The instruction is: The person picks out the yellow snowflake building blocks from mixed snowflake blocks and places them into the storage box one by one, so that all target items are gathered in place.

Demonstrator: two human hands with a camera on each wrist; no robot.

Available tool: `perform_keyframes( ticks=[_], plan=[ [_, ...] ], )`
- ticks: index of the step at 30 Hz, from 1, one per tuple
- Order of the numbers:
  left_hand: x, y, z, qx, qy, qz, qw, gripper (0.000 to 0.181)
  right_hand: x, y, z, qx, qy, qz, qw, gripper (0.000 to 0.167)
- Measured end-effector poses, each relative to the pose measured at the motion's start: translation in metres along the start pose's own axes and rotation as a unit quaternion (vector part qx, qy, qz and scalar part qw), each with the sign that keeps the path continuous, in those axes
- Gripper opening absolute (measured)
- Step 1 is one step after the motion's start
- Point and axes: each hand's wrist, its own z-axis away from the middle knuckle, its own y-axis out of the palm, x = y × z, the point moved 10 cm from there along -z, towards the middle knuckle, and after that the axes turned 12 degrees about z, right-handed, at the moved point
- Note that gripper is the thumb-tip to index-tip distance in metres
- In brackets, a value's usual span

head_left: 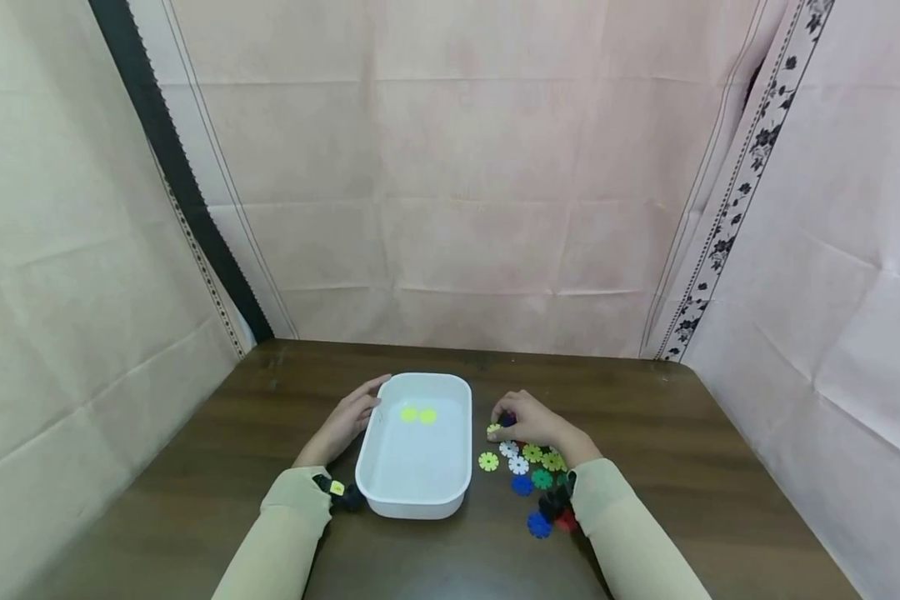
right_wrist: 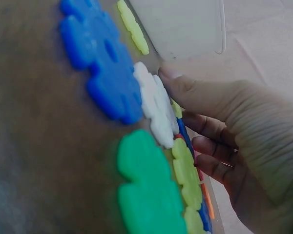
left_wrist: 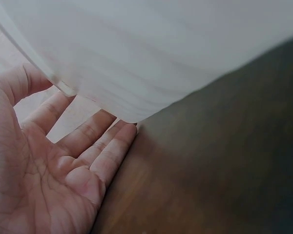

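The right hand (head_left: 531,420) pinches a yellow flower disc (head_left: 492,428) just right of the white tub (head_left: 414,479), left hand (head_left: 347,423) extended against it.

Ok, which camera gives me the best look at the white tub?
The head view: it shows the white tub from above, with two yellow pieces inside. The left wrist view shows only part of its outside, close up; the right wrist view, a part cut by the picture's top edge.

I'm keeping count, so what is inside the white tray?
Two yellow pieces lie side by side inside the white tray, toward its far end; anything beneath them is hidden.
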Motion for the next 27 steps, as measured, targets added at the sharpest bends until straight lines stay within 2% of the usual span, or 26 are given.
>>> perform_keyframes(
  ticks=[4, 9, 17, 24, 27],
  plan=[
    [0.007, 0.000, 0.003, 0.002, -0.001, 0.004, 1.0000, 0.047, 0.000, 0.004, 0.004, -0.003, 0.001, -0.007, 1.0000, 0.024],
    [0.003, -0.001, 0.002, -0.002, 0.009, -0.006, 0.9999, 0.046, 0.000, -0.003, 0.000, -0.028, -0.011, -0.006, 0.9995, 0.027],
    [0.001, 0.001, 0.000, 0.008, 0.006, -0.003, 0.9999, 0.046, -0.004, -0.005, -0.002, -0.032, -0.009, -0.018, 0.9993, 0.027],
    [0.000, 0.002, 0.001, 0.011, 0.009, -0.004, 0.9999, 0.045, -0.001, -0.012, -0.001, -0.070, -0.033, -0.037, 0.9963, 0.021],
    [0.001, 0.001, 0.002, 0.009, 0.009, -0.003, 0.9999, 0.045, 0.000, -0.012, -0.001, -0.074, -0.035, -0.041, 0.9959, 0.019]
  ],
)
